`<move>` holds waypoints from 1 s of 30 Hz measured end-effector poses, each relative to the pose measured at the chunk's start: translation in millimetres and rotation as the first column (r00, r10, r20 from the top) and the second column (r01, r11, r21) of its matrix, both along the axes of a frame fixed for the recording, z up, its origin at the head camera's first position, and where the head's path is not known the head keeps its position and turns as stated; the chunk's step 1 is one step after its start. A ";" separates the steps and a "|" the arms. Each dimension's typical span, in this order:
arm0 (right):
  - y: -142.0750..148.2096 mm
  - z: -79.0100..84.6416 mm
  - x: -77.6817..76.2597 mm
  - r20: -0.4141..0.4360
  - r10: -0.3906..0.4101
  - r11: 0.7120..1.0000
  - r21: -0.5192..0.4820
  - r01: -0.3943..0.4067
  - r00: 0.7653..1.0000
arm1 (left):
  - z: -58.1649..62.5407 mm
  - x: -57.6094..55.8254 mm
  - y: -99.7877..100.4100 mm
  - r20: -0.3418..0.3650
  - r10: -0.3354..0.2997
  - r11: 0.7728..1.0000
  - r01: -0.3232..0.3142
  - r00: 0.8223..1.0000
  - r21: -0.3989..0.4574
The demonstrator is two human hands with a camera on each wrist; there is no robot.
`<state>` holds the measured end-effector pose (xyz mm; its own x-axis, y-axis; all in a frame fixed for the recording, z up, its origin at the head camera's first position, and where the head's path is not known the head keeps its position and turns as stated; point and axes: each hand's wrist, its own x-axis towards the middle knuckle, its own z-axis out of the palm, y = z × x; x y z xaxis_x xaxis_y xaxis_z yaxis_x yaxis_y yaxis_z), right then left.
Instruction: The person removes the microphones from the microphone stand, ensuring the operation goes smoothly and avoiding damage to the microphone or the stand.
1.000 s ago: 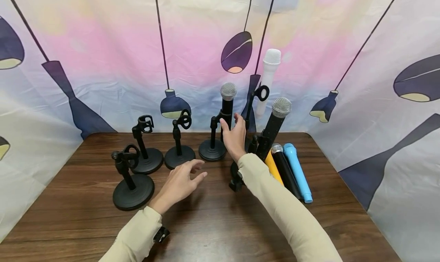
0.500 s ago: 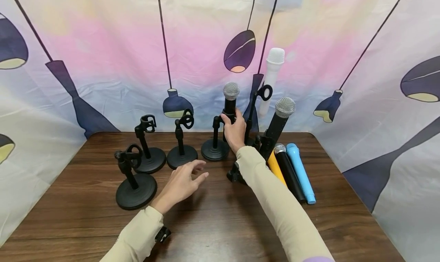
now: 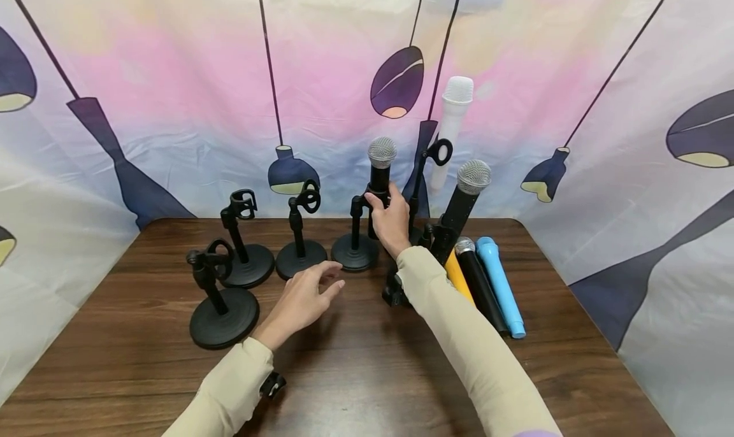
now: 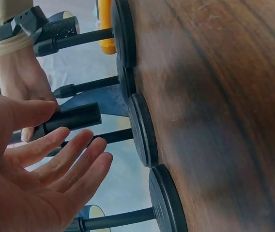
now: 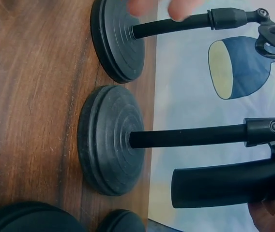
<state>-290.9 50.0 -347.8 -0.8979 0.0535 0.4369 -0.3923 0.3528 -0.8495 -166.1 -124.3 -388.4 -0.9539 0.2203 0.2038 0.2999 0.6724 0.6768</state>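
My right hand (image 3: pixel 391 223) holds a black microphone (image 3: pixel 380 176) with a silver mesh head, thumb on one side and fingers on the other, at the level of the stand's clip. The microphone sits nearly upright in the clip of a black desk stand (image 3: pixel 355 253). In the right wrist view, the microphone's lower end (image 5: pixel 220 186) juts out beside the stand's pole, clear of the round base (image 5: pixel 113 142). My left hand (image 3: pixel 299 302) hovers over the table with fingers loosely bent, holding nothing; its palm (image 4: pixel 36 193) shows in the left wrist view.
Left stand several black stands with bare clips, one nearest me (image 3: pixel 223 319). Right of my hand, a black microphone (image 3: pixel 459 211) and a white microphone (image 3: pixel 453 115) stand tilted. Yellow (image 3: pixel 459 278), black (image 3: pixel 482 290) and blue (image 3: pixel 501 287) microphones lie on the table (image 3: pixel 355 373).
My right hand has closed from a spread pose beside the microphone to a grip on it. The left hand has stayed nearly still; the head view shifted slightly.
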 end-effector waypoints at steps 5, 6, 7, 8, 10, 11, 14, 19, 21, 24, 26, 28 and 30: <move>0.8 -1.0 6.2 -0.010 0.001 1.000 0.021 0.000 1.000 | 1.8 -5.8 0.6 -0.009 0.016 0.999 -0.015 1.000 0.030; 1.0 -1.3 7.6 -0.014 0.004 1.000 0.022 -0.003 1.000 | 2.5 -7.1 0.8 -0.011 0.018 0.999 -0.018 1.000 0.037; 1.2 -1.5 9.0 -0.017 0.010 1.000 0.024 -0.009 1.000 | 3.2 -8.5 0.9 -0.013 0.023 0.999 -0.022 1.000 0.043; 1.3 -2.0 10.3 -0.017 0.016 1.000 0.026 -0.016 1.000 | 3.8 -9.8 0.9 -0.013 0.027 0.998 -0.026 1.000 0.051; 1.5 -2.7 12.8 -0.020 0.031 0.999 0.028 -0.030 0.999 | 4.9 -12.4 1.1 -0.008 0.035 0.997 -0.034 0.999 0.064; 1.6 -3.0 14.1 -0.021 0.038 0.999 0.027 -0.037 0.999 | 5.3 -13.7 1.2 -0.006 0.035 0.997 -0.035 0.999 0.067; 2.4 -3.4 17.8 -0.024 0.048 0.998 0.029 -0.047 0.999 | 5.8 -17.8 2.4 0.026 0.037 0.995 -0.039 0.999 0.090; 5.2 -3.8 25.3 -0.014 0.060 0.998 0.030 -0.060 0.998 | 7.5 -24.5 7.2 0.068 0.034 0.990 -0.042 0.997 0.133; 6.3 -4.0 28.6 -0.008 0.067 0.997 0.031 -0.066 0.998 | 8.7 -27.2 9.5 0.065 0.032 0.988 -0.041 0.997 0.149; 7.5 -4.4 33.1 -0.015 0.071 0.997 0.036 -0.070 0.997 | 11.4 -31.0 12.7 0.060 0.038 0.985 -0.048 0.997 0.168; 8.0 -4.9 35.7 -0.023 0.071 0.997 0.043 -0.070 0.997 | 13.4 -32.9 14.6 0.055 0.047 0.984 -0.055 0.997 0.171; 8.6 -5.5 38.3 -0.032 0.070 0.996 0.054 -0.068 0.997 | 15.5 -34.6 16.6 0.052 0.059 0.982 -0.068 0.997 0.176; 9.2 -5.9 40.8 -0.037 0.070 0.996 0.060 -0.068 0.997 | 17.4 -36.3 18.5 0.039 0.066 0.981 -0.072 0.997 0.180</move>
